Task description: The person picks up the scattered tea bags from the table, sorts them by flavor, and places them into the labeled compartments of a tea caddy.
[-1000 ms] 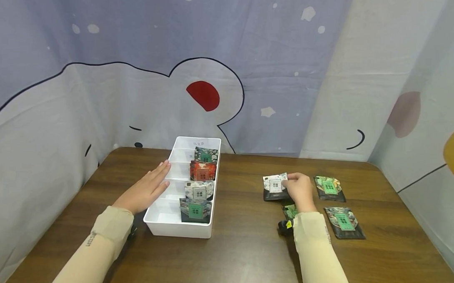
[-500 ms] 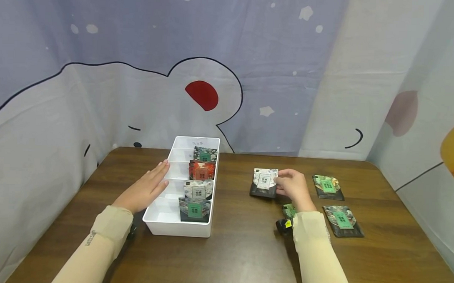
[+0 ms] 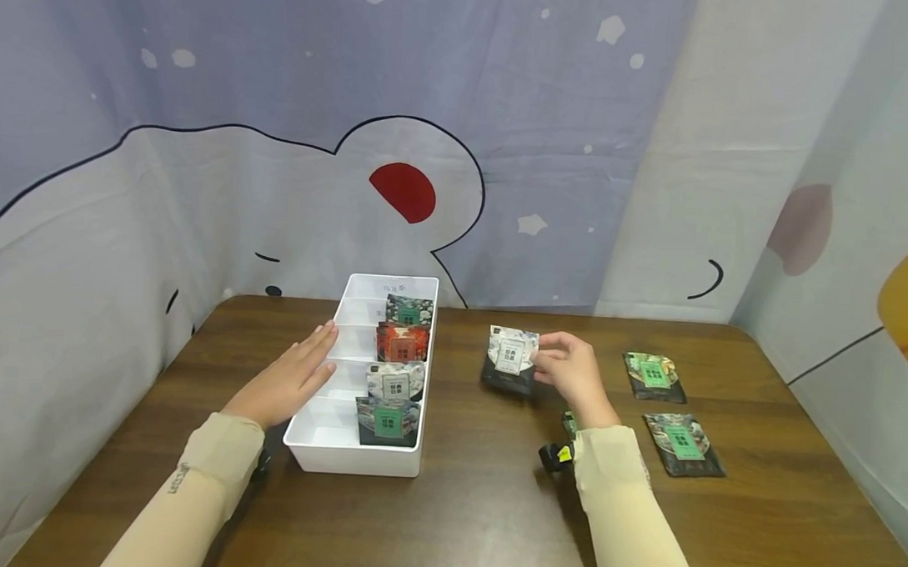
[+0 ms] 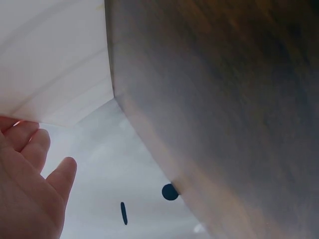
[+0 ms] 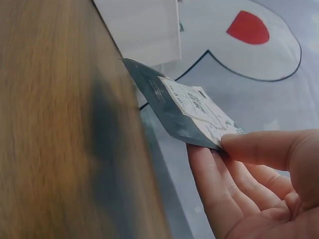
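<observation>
Between thumb and fingers, my right hand pinches a white-and-black tea sachet by its right edge. The right wrist view shows the sachet raised above the table, thumb on its printed face. My left hand lies with straight fingers along the left side of a white divided box. Inside the box, sachets stand in separate compartments: a green-labelled dark one nearest, then a white one, a red one and a dark floral one. The farthest compartment's floor is partly hidden.
Two sachets lie on the wooden table at right: a yellow-green one and a dark green-labelled one. Another green sachet is mostly hidden by the right wrist. A patterned curtain hangs behind the table.
My right hand has lifted the white-and-black sachet and carried it left toward the box, tilting its face up. The left hand stays in place at the box's side.
</observation>
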Demonstrator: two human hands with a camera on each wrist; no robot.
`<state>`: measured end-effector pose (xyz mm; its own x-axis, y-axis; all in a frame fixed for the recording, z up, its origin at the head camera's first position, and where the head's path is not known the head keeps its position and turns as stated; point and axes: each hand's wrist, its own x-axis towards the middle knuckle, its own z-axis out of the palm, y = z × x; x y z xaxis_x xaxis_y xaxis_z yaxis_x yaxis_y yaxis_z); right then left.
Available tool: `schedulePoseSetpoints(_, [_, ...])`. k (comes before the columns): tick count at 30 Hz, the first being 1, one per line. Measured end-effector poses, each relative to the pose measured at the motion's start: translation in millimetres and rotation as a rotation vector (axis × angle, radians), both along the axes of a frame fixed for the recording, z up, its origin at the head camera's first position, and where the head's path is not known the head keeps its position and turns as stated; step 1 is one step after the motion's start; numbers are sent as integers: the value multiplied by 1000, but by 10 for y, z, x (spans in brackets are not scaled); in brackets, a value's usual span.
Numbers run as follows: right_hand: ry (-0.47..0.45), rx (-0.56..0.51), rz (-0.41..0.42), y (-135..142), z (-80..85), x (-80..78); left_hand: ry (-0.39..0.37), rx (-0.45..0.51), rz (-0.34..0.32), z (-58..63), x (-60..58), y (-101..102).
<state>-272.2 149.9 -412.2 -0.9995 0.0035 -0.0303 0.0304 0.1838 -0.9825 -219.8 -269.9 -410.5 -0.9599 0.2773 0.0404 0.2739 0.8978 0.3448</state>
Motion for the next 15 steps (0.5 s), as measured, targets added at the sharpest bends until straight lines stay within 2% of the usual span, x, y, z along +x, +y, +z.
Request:
schedulePoseSetpoints(8, [57,-46,-16,-175,82,52,6,-9,-6,-19,-7,-19])
schedulePoseSetpoints(15, [151,-112,-25,-333,114,89,9,-10,-8,-26,-14,-20])
